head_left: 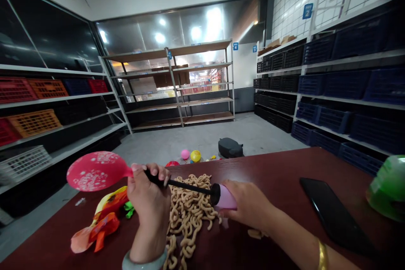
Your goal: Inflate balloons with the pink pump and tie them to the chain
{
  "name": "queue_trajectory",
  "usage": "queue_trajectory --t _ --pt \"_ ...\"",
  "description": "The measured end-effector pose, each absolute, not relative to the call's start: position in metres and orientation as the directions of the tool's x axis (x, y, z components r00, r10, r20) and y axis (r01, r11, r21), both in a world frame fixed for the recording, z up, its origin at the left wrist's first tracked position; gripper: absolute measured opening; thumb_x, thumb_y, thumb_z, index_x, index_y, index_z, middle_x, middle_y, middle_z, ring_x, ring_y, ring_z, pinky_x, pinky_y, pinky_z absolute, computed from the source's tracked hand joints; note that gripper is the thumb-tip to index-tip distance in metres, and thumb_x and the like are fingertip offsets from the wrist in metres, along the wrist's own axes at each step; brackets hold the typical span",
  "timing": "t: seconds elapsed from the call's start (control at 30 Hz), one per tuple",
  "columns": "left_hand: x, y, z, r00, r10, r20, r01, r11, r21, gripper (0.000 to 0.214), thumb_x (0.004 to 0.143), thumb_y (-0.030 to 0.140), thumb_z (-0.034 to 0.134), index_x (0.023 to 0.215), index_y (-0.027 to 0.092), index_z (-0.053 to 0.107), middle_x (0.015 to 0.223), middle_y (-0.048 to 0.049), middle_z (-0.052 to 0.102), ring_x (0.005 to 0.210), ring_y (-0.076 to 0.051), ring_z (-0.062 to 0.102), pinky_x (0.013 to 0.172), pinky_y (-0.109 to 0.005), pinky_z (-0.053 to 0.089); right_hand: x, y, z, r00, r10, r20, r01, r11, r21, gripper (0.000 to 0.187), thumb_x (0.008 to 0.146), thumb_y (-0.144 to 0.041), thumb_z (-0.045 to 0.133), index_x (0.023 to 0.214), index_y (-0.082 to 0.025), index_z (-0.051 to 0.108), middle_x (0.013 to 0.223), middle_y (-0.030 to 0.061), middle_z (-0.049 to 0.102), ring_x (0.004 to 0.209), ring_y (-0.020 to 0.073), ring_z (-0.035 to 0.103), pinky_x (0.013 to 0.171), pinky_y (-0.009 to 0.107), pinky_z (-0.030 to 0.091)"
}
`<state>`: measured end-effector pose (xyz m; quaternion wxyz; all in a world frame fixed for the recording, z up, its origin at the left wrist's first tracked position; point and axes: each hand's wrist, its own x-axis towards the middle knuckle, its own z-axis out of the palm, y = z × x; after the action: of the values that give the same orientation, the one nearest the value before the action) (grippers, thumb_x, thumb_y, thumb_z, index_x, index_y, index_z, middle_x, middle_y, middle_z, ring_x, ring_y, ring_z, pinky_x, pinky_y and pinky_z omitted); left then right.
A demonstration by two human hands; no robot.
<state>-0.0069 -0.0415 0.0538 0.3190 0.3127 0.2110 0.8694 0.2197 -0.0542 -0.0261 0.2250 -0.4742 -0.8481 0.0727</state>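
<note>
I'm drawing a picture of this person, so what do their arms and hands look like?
The left hand has no glove, and a thick, smooth, pale grey-green bangle circles its wrist. The right hand is gloveless too, with a shiny gold-coloured band further up the arm. No sleeves show.

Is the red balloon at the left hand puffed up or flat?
Puffed up: the red balloon bulges round and smooth, its narrow neck at the left hand.
</note>
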Motion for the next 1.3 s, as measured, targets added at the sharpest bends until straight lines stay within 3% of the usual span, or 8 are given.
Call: queue_trajectory --t 0.27,0.4,0.5,0.63,0.77,0.97,1.13,1.3 --pt "0.041 -0.046 0.016 -0.377 0.854 0.360 -0.623 -0.521 0.583 0.015 0.088 0.034 0.060 0.087 0.020 0.054 0.063 0.0022 0.055 0.048 -0.011 0.051 0.044 -0.022 0.040 0.218 -0.060 -0.025 -0.481 0.820 0.310 0.739 0.569 -0.360 0.044 0.081 -0.057 0.061 0.106 -0.022 0.054 0.097 0.0045 0.069 0.084 0.0258 0.065 0.066 0.031 0.036" --pt "0.044 -0.048 0.005 -0.087 0.975 0.204 -0.750 -0.199 0.631 0.029 0.084 0.027 0.066 0.111 0.023 0.058 0.101 -0.0099 0.069 0.085 -0.022 0.068 0.073 -0.036 0.052 0.226 -0.056 -0.022 -0.458 0.841 0.287 0.770 0.537 -0.345 0.042 0.082 -0.055 0.060 0.107 -0.021 0.054 0.098 0.0056 0.069 0.087 0.0267 0.065 0.068 0.031 0.037" --pt "0.041 -0.044 0.006 0.078 0.981 0.176 -0.794 -0.046 0.607 0.017 0.083 0.024 0.067 0.098 0.019 0.062 0.112 -0.0138 0.066 0.108 -0.029 0.062 0.082 -0.042 0.050 0.232 -0.052 -0.019 -0.440 0.852 0.285 0.784 0.519 -0.340 0.043 0.084 -0.058 0.056 0.107 -0.022 0.054 0.098 0.0062 0.069 0.089 0.0275 0.066 0.069 0.031 0.038" --pt "0.054 -0.040 0.003 0.014 0.983 0.182 -0.811 -0.096 0.578 0.017 0.080 0.028 0.071 0.080 0.016 0.059 0.085 -0.0068 0.065 0.080 -0.020 0.065 0.068 -0.033 0.050 0.229 -0.054 -0.016 -0.417 0.862 0.288 0.800 0.498 -0.334 0.041 0.083 -0.056 0.058 0.105 -0.022 0.053 0.093 0.0047 0.070 0.084 0.0270 0.067 0.064 0.031 0.036" --pt "0.073 -0.039 0.003 -0.107 0.982 0.155 -0.844 -0.173 0.509 0.031 0.083 0.033 0.067 0.065 0.017 0.049 0.057 0.0040 0.043 0.048 -0.009 0.044 0.045 -0.023 0.036 0.221 -0.057 -0.015 -0.405 0.852 0.331 0.821 0.498 -0.278 0.038 0.082 -0.053 0.061 0.103 -0.023 0.052 0.092 0.0039 0.069 0.080 0.0265 0.067 0.061 0.031 0.034" --pt "0.070 -0.036 0.014 -0.074 0.997 0.017 -0.851 -0.072 0.519 0.048 0.078 0.043 0.070 0.055 0.018 0.036 0.048 0.0061 0.033 0.039 -0.007 0.031 0.039 -0.023 0.027 0.218 -0.055 -0.017 -0.417 0.834 0.360 0.830 0.512 -0.224 0.042 0.079 -0.056 0.064 0.101 -0.022 0.053 0.091 0.0047 0.068 0.081 0.0271 0.066 0.061 0.031 0.036" --pt "0.073 -0.033 0.014 -0.131 0.990 0.046 -0.766 -0.131 0.629 0.041 0.076 0.042 0.072 0.059 0.016 0.046 0.059 -0.0001 0.055 0.046 -0.010 0.048 0.043 -0.022 0.035 0.220 -0.053 -0.016 -0.402 0.830 0.386 0.831 0.508 -0.226 0.044 0.078 -0.055 0.066 0.104 -0.022 0.052 0.094 0.0050 0.068 0.081 0.0274 0.066 0.063 0.032 0.038" --pt "0.065 -0.021 0.020 -0.127 0.984 0.129 -0.772 -0.179 0.609 0.049 0.078 0.040 0.069 0.052 0.018 0.034 0.043 0.0057 0.035 0.034 -0.008 0.034 0.035 -0.021 0.025 0.220 -0.050 -0.017 -0.389 0.840 0.379 0.807 0.509 -0.299 0.042 0.079 -0.053 0.065 0.105 -0.022 0.053 0.095 0.0042 0.069 0.084 0.0266 0.066 0.066 0.032 0.041"
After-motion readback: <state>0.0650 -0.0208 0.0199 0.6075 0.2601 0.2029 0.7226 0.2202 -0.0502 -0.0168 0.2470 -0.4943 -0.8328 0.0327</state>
